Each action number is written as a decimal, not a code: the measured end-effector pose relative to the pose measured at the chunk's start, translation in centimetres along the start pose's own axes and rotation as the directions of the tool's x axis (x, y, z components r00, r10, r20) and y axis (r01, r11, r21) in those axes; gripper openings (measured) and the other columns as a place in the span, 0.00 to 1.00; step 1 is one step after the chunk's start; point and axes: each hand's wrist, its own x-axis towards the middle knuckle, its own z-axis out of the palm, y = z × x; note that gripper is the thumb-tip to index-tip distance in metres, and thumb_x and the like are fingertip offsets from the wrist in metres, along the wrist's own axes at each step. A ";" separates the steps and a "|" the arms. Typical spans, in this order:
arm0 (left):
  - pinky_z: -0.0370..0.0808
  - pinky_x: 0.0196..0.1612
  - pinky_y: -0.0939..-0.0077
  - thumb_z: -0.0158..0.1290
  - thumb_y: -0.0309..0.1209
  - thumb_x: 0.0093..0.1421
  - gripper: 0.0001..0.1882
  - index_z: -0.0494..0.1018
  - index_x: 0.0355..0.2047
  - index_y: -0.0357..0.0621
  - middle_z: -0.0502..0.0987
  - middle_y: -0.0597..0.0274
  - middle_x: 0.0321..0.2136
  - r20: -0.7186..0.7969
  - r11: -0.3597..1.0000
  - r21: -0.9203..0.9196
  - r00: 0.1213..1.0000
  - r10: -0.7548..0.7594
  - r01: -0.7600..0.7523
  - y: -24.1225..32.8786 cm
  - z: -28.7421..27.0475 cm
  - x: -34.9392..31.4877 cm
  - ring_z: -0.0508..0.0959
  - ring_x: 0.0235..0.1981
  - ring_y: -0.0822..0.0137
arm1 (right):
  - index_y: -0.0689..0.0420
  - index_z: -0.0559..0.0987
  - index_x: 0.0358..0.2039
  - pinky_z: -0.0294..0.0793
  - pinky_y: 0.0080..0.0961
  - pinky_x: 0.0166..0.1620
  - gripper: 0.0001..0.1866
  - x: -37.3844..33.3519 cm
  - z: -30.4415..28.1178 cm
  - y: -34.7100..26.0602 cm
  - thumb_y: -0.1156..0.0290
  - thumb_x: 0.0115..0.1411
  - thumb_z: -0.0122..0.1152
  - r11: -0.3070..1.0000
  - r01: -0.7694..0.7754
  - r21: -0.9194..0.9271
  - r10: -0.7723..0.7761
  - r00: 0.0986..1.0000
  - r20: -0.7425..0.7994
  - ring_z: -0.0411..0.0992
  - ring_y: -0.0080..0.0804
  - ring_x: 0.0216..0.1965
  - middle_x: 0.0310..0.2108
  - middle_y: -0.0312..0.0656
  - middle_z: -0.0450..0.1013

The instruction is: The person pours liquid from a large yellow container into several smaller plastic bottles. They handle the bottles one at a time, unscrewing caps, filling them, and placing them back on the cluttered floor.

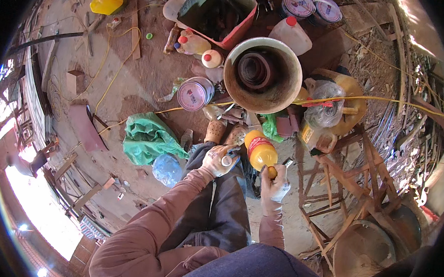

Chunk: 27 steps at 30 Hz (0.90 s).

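Observation:
My left hand [219, 160], dusted with whitish residue, is closed above my lap. In its fingers is a small white round-ended object [226, 161], whose kind I cannot make out. My right hand [275, 184] grips the neck of a plastic bottle [261, 152] that has yellow-orange contents and a red label. The bottle is tilted, its base pointing away from me and its neck towards me. Beside the right fingers a short metallic piece [289, 162] sticks out; the hand hides the rest of it. Beyond the bottle stands a large deep bucket [296, 75] with a dark cylindrical thing inside.
A green sack [147, 140] and a blue-tinted clear plastic bag [166, 170] lie left of my legs. Paint cans [194, 93], red-capped jugs [292, 35] and a red container [236, 37] stand ahead. A yellow cable [372, 98] crosses the ground. Wooden frames [346, 186] stand at right.

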 end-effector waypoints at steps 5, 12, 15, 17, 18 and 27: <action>0.76 0.46 0.62 0.64 0.35 0.52 0.20 0.76 0.46 0.49 0.82 0.54 0.36 -0.092 1.000 -0.007 0.995 0.030 -0.031 -0.1 -0.9 -1.8 0.81 0.39 0.51 | 0.61 0.74 0.36 0.72 0.31 0.28 0.10 3.4 -1.1 -4.0 0.75 0.57 0.65 0.982 0.079 0.171 -0.071 0.996 -0.052 0.74 0.39 0.23 0.25 0.47 0.73; 0.76 0.48 0.60 0.63 0.34 0.52 0.19 0.77 0.45 0.47 0.81 0.52 0.37 -0.196 0.989 -0.084 0.972 -0.133 0.119 0.3 -1.0 -4.4 0.80 0.42 0.50 | 0.63 0.73 0.36 0.71 0.31 0.35 0.07 11.4 -1.0 -8.7 0.75 0.62 0.60 0.910 0.399 0.109 -0.362 0.895 -0.261 0.69 0.35 0.29 0.31 0.47 0.71; 0.76 0.49 0.59 0.62 0.33 0.51 0.18 0.77 0.43 0.45 0.80 0.50 0.37 -0.195 0.975 -0.133 0.959 -0.204 0.181 0.0 -0.8 -6.0 0.80 0.42 0.49 | 0.63 0.72 0.36 0.70 0.30 0.41 0.05 15.9 -1.4 -9.7 0.74 0.64 0.57 0.891 0.409 0.198 -0.338 0.888 -0.312 0.68 0.32 0.34 0.33 0.45 0.70; 0.76 0.48 0.59 0.61 0.33 0.51 0.17 0.78 0.42 0.45 0.80 0.50 0.36 -0.232 0.969 -0.151 0.946 -0.225 0.193 -0.8 -0.2 -7.4 0.80 0.41 0.49 | 0.63 0.71 0.36 0.69 0.29 0.42 0.05 19.6 -1.5 -10.4 0.74 0.66 0.55 0.900 0.358 0.250 -0.261 0.900 -0.350 0.66 0.29 0.34 0.33 0.43 0.69; 0.76 0.47 0.60 0.60 0.31 0.52 0.15 0.78 0.41 0.44 0.80 0.51 0.35 -0.259 0.962 -0.187 0.935 -0.242 0.198 -0.6 -0.3 -7.8 0.80 0.40 0.49 | 0.62 0.71 0.36 0.69 0.28 0.41 0.06 21.3 -1.9 -10.6 0.73 0.66 0.56 0.896 0.386 0.219 -0.298 0.889 -0.348 0.66 0.28 0.34 0.33 0.42 0.69; 0.75 0.49 0.59 0.58 0.27 0.51 0.14 0.77 0.40 0.41 0.80 0.51 0.37 -0.448 0.905 -0.298 0.792 -0.414 0.305 -3.7 2.0 -12.0 0.80 0.42 0.48 | 0.59 0.72 0.34 0.72 0.33 0.38 0.14 35.2 5.7 -11.8 0.62 0.61 0.64 0.917 0.395 0.059 -0.376 0.903 -0.209 0.73 0.31 0.31 0.29 0.43 0.75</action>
